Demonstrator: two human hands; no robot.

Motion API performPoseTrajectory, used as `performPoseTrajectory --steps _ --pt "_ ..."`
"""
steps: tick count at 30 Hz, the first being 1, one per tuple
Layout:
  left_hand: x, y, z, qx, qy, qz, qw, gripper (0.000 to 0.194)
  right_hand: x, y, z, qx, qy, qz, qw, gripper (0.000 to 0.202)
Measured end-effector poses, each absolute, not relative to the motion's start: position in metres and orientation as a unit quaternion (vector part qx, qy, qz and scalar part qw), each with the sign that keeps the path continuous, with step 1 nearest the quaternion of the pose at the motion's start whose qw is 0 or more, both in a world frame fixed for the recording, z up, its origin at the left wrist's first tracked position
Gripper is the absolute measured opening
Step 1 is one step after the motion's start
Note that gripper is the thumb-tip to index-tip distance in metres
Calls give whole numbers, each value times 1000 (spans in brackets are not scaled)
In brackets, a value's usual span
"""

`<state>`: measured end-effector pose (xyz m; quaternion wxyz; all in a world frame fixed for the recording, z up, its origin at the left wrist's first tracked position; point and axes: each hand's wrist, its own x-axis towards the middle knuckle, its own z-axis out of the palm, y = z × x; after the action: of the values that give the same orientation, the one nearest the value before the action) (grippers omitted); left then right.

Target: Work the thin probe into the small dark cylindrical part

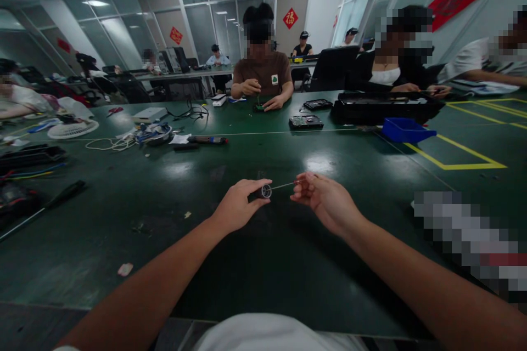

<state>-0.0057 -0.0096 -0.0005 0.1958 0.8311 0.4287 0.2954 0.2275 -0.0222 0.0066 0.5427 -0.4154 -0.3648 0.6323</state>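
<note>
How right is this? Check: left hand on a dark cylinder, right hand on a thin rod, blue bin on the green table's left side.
Wrong side: the head view shows the blue bin on the right side of the green table. The left hand holds the dark cylinder, the right hand the thin rod.

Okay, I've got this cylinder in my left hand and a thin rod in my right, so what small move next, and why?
I'd probably tilt the cylinder a little toward you: your left hand grips it, and the rod reaches from your right hand to its open end, but how far in the tip sits is hard to tell.
</note>
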Motion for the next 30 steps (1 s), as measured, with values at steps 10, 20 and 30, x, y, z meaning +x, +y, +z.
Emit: performPoseTrajectory --steps 10,20,30 --pt "-5 -10 -1 828 447 283 186 47 228 -21 3 -409 -392 571 594 25" --pt "-3 -11 3 827 452 281 181 44 223 -29 6 -423 -492 484 587 31" --pt "-6 -9 2 825 456 280 180 45 229 -39 15 -500 -654 301 480 23"
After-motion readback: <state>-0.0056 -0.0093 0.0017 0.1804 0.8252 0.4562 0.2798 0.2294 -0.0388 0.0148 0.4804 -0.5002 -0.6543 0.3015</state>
